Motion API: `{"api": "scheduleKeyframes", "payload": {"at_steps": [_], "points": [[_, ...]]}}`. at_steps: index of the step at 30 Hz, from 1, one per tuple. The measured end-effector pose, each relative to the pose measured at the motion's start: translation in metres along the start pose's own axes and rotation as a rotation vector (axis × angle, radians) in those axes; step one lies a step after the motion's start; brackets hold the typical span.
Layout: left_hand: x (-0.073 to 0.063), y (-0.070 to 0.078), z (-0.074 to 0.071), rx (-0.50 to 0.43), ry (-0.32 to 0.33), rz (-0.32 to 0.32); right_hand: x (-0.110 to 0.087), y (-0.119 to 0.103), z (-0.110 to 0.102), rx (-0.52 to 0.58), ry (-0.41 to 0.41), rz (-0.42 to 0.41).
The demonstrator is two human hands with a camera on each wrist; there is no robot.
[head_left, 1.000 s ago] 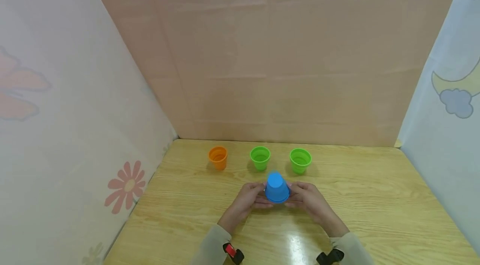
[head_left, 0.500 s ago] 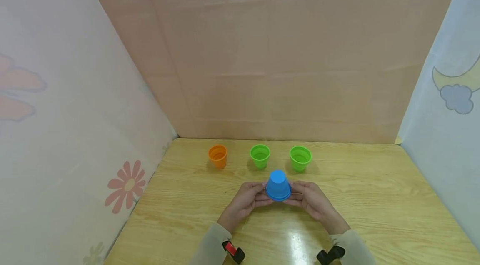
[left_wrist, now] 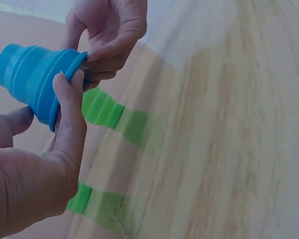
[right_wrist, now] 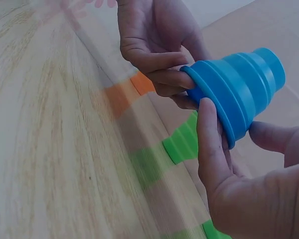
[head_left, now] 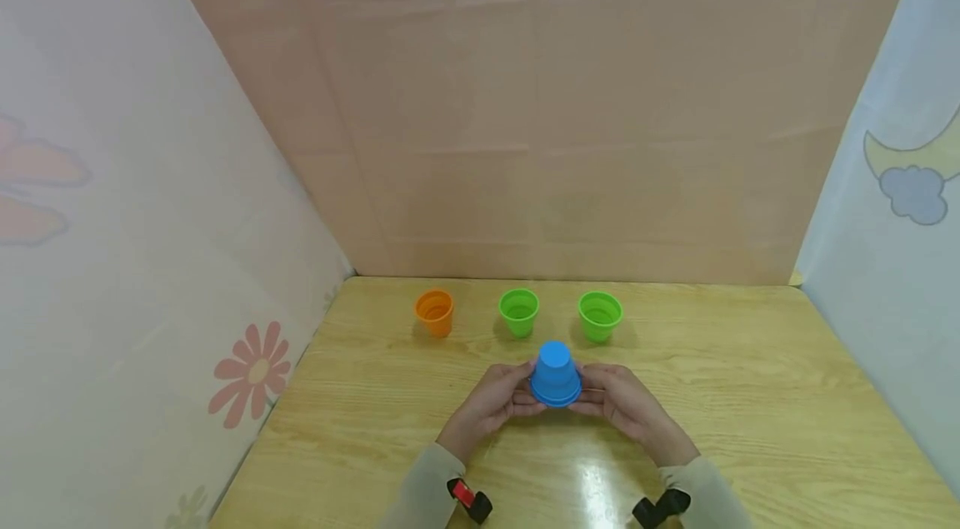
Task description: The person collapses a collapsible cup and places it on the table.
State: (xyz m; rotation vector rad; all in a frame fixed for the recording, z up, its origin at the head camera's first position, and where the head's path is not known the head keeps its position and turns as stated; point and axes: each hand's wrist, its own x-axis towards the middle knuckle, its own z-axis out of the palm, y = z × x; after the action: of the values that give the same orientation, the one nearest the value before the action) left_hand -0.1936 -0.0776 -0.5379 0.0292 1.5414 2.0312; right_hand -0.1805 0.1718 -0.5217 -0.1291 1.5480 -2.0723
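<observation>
Blue cup (head_left: 556, 371) is hanging upside down above the table (head_left: 750, 396) | left hand (head_left: 495, 396) and right hand (head_left: 621, 399) are pinching it near the rim (head_left: 556, 402) from opposite sides | probably feeling light, flexible, hardly fragile; rim is likely offering the firmest hold

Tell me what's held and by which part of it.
A blue cup, upside down; left hand and right hand grip opposite sides of its wide rim.

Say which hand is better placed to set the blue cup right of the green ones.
Probably the right hand: the left hand also holds the inverted blue cup, but the right is nearer that side.
</observation>
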Motion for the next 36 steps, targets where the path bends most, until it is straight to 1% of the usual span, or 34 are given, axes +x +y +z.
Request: {"api": "scheduleKeyframes", "payload": {"at_steps": [8, 12, 14, 16, 20, 24, 31, 36], "points": [[0.003, -0.002, 0.001, 0.006, -0.05, 0.007, 0.0, -0.003, 0.001, -0.049, 0.033, 0.05], [0.003, -0.005, 0.001, 0.013, -0.059, -0.001, -0.001, -0.004, 0.003, -0.074, 0.024, 0.042], [0.003, -0.005, 0.001, 0.024, -0.057, -0.005, -0.001, -0.005, 0.005, -0.105, 0.028, 0.028], [0.003, -0.005, 0.001, 0.03, -0.054, -0.011, -0.001, -0.006, 0.006, -0.155, 0.058, 0.014], [0.003, -0.005, 0.002, 0.023, -0.06, -0.025, -0.002, -0.007, 0.009, -0.256, 0.158, 0.0], [0.004, -0.004, 0.003, 0.013, -0.075, -0.033, -0.003, -0.006, 0.009, -0.299, 0.213, -0.011], [0.005, -0.002, 0.002, -0.002, -0.103, -0.056, -0.004, -0.006, 0.006, -0.313, 0.225, -0.024], [0.004, -0.001, 0.002, -0.008, -0.122, -0.067, -0.005, -0.007, 0.006, -0.318, 0.207, -0.032]]}}
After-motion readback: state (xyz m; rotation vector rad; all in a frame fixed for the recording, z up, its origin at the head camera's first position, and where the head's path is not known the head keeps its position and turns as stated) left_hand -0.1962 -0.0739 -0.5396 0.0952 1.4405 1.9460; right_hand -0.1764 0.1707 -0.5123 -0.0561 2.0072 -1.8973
